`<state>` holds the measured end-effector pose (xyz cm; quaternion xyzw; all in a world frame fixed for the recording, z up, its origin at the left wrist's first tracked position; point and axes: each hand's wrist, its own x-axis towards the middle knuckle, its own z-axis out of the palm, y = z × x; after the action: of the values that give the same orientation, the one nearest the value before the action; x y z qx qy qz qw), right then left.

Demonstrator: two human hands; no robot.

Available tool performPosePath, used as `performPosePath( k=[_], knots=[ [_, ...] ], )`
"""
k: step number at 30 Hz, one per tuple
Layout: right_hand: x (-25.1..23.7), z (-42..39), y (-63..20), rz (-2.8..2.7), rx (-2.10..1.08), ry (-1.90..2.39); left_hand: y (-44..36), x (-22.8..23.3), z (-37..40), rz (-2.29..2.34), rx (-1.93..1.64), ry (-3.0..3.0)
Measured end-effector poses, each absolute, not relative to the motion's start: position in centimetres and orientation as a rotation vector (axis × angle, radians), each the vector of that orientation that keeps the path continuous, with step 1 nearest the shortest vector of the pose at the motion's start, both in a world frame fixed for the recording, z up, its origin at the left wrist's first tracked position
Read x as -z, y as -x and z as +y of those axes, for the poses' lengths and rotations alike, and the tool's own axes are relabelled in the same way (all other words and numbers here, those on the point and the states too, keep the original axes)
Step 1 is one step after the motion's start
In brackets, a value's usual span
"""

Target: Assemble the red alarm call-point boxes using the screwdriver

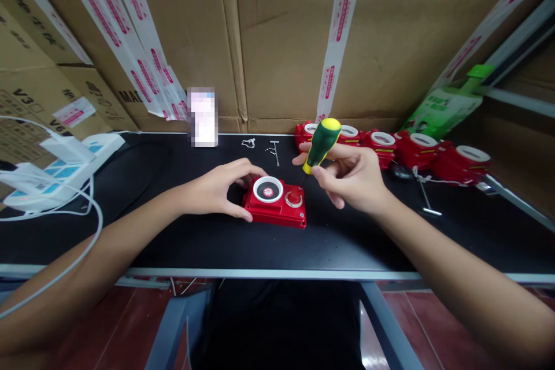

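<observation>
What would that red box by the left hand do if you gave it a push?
The red box would probably slide rather than tip, as it sits low and broad on the table. It looks stiff, given its crisp edges. Its glossy surface could feel slightly slippery.

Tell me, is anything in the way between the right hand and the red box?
Only the screwdriver the right hand holds, its shaft pointing down at the far right corner of the red box. The left hand holds the box's left end, clear of that corner.
</observation>
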<state>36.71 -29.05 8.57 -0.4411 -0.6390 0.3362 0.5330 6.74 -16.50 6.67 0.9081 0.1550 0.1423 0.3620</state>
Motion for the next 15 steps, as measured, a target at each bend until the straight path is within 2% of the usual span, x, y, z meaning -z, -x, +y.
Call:
performPosePath(
  k=[6, 15],
  knots=[
    [-8.2, -28.5, -36.4, -1.528, -0.873, 0.995, -6.7, -6.8, -16.6, 0.419, -0.362, -2.349],
    [-6.9, -27.1, -36.0, -1.427, -0.756, 0.997, -6.9, -7.0, -16.7, 0.430, -0.345, -2.339]
  ],
)
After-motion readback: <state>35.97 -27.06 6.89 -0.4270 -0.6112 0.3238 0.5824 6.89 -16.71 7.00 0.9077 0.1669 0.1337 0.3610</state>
